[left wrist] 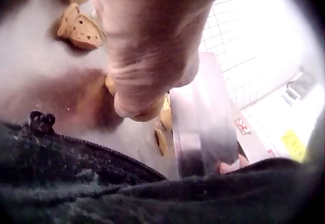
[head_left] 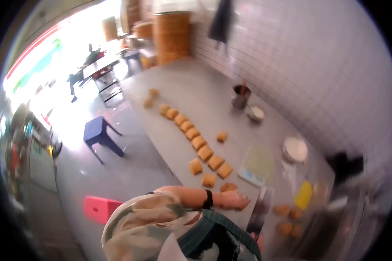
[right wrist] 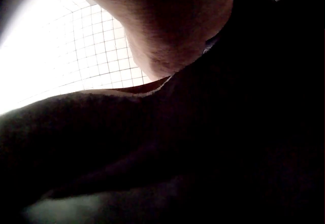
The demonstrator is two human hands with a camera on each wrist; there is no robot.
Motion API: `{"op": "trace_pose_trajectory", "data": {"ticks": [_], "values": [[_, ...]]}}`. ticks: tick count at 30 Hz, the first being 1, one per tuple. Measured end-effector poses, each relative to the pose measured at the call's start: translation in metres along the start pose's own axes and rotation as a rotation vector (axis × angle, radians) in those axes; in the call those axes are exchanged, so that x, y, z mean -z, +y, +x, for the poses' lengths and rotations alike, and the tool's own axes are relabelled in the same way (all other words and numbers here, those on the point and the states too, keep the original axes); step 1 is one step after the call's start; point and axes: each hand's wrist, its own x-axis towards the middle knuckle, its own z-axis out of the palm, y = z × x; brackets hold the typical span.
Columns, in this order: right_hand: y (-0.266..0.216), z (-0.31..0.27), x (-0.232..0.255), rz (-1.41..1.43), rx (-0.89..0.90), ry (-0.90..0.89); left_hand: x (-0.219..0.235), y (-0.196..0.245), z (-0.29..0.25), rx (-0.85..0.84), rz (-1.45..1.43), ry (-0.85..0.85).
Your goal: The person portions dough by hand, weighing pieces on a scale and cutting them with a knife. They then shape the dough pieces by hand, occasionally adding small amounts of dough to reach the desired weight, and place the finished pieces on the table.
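Note:
My left hand [head_left: 235, 200] is low over the near end of the table, its fingers curled around a tan piece of dough [left wrist: 148, 114] that shows past both sides of the hand. Beside it stands the wide, flat blade of a cleaver [left wrist: 200, 120]. My right hand [left wrist: 234, 165] grips the cleaver at its lower end; the handle and most of that hand are hidden. A thin dough slice [left wrist: 161, 142] lies near the blade. Another piece with dark specks [left wrist: 84, 32] rests on the table. The right wrist view is mostly dark, with only a forearm and tiles showing.
A long row of dough pieces [head_left: 198, 142] runs along the table [head_left: 161, 126]. Several more pieces [head_left: 285, 228] lie right of the cleaver. A scale [head_left: 255, 167], a white bowl [head_left: 295, 149], a yellow scraper [head_left: 303, 195] and a dark pot [head_left: 239, 98] stand toward the tiled wall.

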Motion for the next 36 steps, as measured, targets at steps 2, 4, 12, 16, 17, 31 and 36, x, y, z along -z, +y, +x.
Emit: {"op": "trace_pose_trajectory", "data": {"ticks": [2,4,12,16,17,31,36], "values": [[-0.002,-0.021,0.01,-0.022,-0.024,0.004,-0.014,0.007,0.008,-0.076,0.03,0.086],[-0.047,-0.043,0.033,0.015,-0.012,0.024,-0.024,0.007,0.004,-0.211,0.034,0.184],[0.054,-0.024,-0.018,0.004,0.15,0.09,-0.033,-0.007,0.014,-0.149,0.003,0.159],[0.009,-0.031,-0.003,0.058,-0.01,0.087,-0.026,-0.001,0.011,-0.145,-0.037,0.24],[0.007,-0.032,-0.001,0.057,-0.011,0.083,-0.022,0.002,0.011,-0.079,-0.136,0.132],[-0.067,-0.05,0.049,0.096,-0.006,-0.076,-0.009,0.028,0.019,0.392,-0.357,0.083],[-0.079,-0.062,0.051,0.15,0.02,-0.011,-0.005,0.038,0.009,0.317,-0.455,0.081]]}}
